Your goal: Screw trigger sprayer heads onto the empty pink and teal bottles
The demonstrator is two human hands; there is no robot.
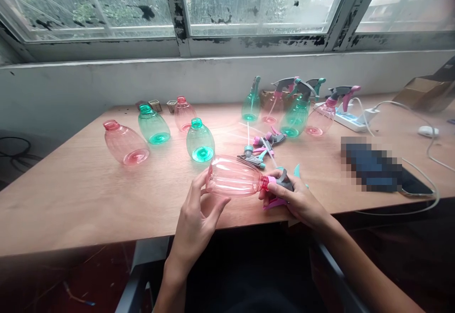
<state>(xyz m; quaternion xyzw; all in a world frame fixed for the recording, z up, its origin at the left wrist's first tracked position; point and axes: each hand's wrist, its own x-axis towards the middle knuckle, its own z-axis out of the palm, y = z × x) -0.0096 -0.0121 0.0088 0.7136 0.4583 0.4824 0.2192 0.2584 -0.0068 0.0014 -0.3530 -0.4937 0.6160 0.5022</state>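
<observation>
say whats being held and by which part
A pink spray bottle: right hand at its neck and sprayer head, left hand against its base end.

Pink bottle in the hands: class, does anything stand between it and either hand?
Nothing visible does. The right hand grips the pink bottle at its neck end, and the left hand has fingers at its base.

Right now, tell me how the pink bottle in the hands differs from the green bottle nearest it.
The pink bottle is held sideways; the green bottle stands upright. The pink bottle has a spray head at its neck; the green bottle has none. Both are see-through and narrow-necked.
</observation>
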